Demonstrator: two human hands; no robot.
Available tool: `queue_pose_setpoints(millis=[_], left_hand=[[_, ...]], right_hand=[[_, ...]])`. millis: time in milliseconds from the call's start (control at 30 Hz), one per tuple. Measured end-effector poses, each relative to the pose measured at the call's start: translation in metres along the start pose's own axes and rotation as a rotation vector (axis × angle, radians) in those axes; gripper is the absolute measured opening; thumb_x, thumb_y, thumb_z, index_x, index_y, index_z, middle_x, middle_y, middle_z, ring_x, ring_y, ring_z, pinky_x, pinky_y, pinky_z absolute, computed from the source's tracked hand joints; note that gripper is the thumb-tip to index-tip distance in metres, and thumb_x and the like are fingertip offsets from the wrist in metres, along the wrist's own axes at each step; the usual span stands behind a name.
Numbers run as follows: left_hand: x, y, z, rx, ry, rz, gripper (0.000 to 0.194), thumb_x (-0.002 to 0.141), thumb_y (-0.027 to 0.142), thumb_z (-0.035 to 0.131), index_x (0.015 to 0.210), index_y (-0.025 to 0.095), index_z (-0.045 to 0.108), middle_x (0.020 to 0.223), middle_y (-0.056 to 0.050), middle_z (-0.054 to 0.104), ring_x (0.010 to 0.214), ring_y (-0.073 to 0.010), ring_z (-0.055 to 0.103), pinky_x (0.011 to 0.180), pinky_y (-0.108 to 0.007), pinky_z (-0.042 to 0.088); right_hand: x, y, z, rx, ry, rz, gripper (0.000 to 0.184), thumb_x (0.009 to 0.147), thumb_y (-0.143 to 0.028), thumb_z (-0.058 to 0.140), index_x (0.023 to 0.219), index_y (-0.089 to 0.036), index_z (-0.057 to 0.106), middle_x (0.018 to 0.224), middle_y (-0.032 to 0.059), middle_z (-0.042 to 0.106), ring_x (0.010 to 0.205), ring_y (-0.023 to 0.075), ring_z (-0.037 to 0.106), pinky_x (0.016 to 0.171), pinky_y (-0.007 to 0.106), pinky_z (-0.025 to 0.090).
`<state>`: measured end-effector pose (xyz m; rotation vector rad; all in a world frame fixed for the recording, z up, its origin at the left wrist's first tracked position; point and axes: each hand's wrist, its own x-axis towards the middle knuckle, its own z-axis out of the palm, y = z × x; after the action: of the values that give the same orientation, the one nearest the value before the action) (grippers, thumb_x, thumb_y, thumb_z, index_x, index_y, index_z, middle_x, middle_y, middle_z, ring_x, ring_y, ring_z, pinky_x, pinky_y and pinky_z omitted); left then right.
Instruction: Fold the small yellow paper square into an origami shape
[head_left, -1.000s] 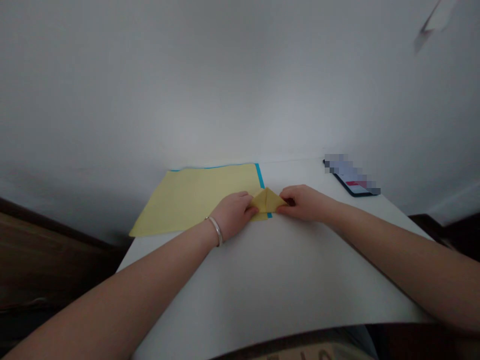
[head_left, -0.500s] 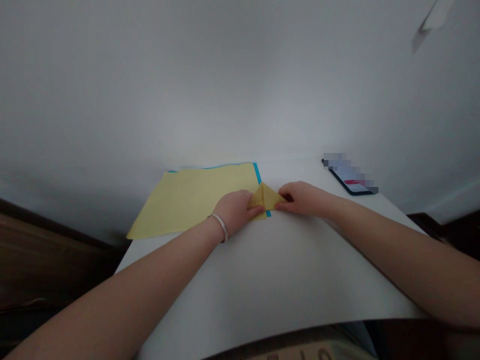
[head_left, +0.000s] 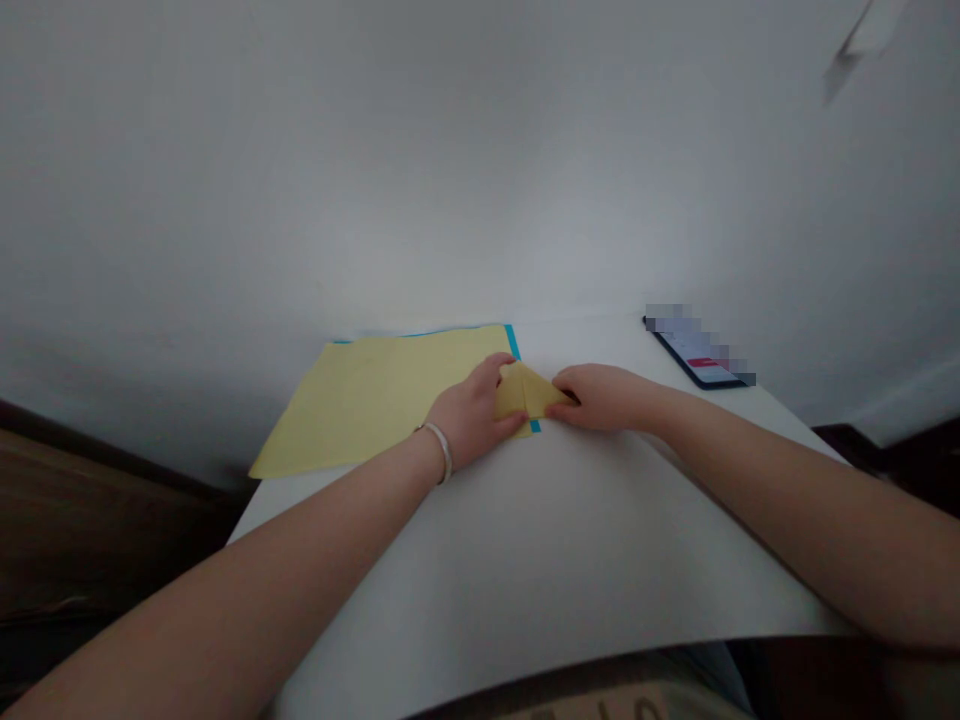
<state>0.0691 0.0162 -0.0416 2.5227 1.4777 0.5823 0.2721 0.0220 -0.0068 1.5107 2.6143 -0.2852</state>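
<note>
A small folded yellow paper (head_left: 525, 393), triangular in outline, lies between both hands on a white table (head_left: 540, 560). My left hand (head_left: 471, 418), with a silver bangle on the wrist, pinches the paper's left side, thumb under and fingers curled over the top. My right hand (head_left: 604, 397) grips the right corner with closed fingers. The piece rests at the right edge of a large yellow sheet (head_left: 382, 398) that has a blue border.
A phone (head_left: 701, 358) with a lit screen lies at the table's far right corner. A white wall rises right behind the table. Dark wooden furniture (head_left: 90, 540) stands to the left, below table level.
My left fingers have risen over the top of the folded paper, and its peak has tipped over to the left. Both hands have shifted slightly away from me.
</note>
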Motion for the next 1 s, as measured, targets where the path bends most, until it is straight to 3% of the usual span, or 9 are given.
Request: queue_pose_setpoints(millis=[100, 233, 333, 500, 600, 700, 1000], left_hand=[[-0.002, 0.0, 0.002, -0.011, 0.065, 0.096, 0.063, 0.076, 0.033, 0.062, 0.13, 0.024, 0.031, 0.116, -0.007, 0.044, 0.093, -0.0187, 0.055, 0.077, -0.032, 0.05], [-0.003, 0.0, 0.002, 0.044, 0.005, 0.147, 0.042, 0.08, 0.029, 0.058, 0.121, 0.03, 0.049, 0.117, -0.005, 0.036, 0.085, -0.0152, 0.053, 0.078, -0.034, 0.051], [-0.003, -0.001, 0.002, 0.054, 0.043, 0.217, 0.025, 0.081, 0.027, 0.058, 0.105, 0.028, 0.063, 0.122, -0.006, 0.034, 0.085, -0.0144, 0.051, 0.081, -0.034, 0.05], [-0.005, 0.0, 0.0, 0.187, 0.181, 0.478, 0.015, 0.084, 0.024, 0.056, 0.089, 0.024, 0.071, 0.119, -0.007, 0.05, 0.111, -0.0247, 0.043, 0.097, -0.043, 0.041], [-0.006, 0.002, -0.001, 0.267, 0.082, 0.614, 0.021, 0.089, 0.019, 0.048, 0.097, 0.017, 0.067, 0.102, -0.008, 0.062, 0.105, -0.0211, 0.051, 0.094, -0.037, 0.044], [-0.009, 0.003, -0.001, 0.285, -0.003, 0.584, 0.025, 0.091, 0.023, 0.044, 0.106, 0.013, 0.062, 0.097, -0.008, 0.064, 0.09, -0.0184, 0.058, 0.082, -0.034, 0.05], [-0.013, 0.005, -0.005, 0.261, -0.097, 0.571, 0.036, 0.093, 0.03, 0.039, 0.124, 0.017, 0.052, 0.104, -0.009, 0.06, 0.098, -0.0196, 0.055, 0.088, -0.035, 0.047]], right_hand=[[0.0, 0.0, -0.001, 0.056, -0.005, 0.013, 0.034, 0.081, -0.044, 0.044, 0.085, -0.017, 0.064, 0.079, 0.0075, 0.068, 0.063, 0.0175, 0.057, 0.052, 0.027, 0.031], [0.001, 0.003, 0.001, 0.065, 0.023, -0.021, 0.033, 0.08, -0.044, 0.044, 0.083, -0.017, 0.062, 0.078, 0.0069, 0.067, 0.062, 0.016, 0.054, 0.052, 0.026, 0.03], [0.002, 0.005, 0.003, 0.078, 0.047, -0.007, 0.03, 0.079, -0.044, 0.047, 0.083, -0.018, 0.061, 0.078, 0.0056, 0.065, 0.061, 0.0148, 0.052, 0.052, 0.025, 0.029], [0.004, 0.008, 0.003, 0.145, 0.036, 0.03, 0.029, 0.075, -0.046, 0.051, 0.081, -0.019, 0.061, 0.073, 0.0028, 0.063, 0.059, 0.0135, 0.048, 0.051, 0.025, 0.029], [0.005, 0.01, 0.004, 0.165, 0.038, 0.023, 0.03, 0.075, -0.046, 0.052, 0.079, -0.018, 0.062, 0.07, 0.0023, 0.062, 0.059, 0.0129, 0.047, 0.051, 0.025, 0.028], [0.006, 0.013, 0.005, 0.174, 0.049, 0.039, 0.032, 0.074, -0.049, 0.053, 0.077, -0.018, 0.063, 0.069, 0.0018, 0.062, 0.058, 0.0126, 0.047, 0.051, 0.025, 0.028], [0.004, 0.024, 0.005, 0.23, -0.045, 0.04, 0.031, 0.077, -0.045, 0.051, 0.079, -0.019, 0.066, 0.067, 0.0009, 0.063, 0.058, 0.0123, 0.05, 0.051, 0.024, 0.032]])
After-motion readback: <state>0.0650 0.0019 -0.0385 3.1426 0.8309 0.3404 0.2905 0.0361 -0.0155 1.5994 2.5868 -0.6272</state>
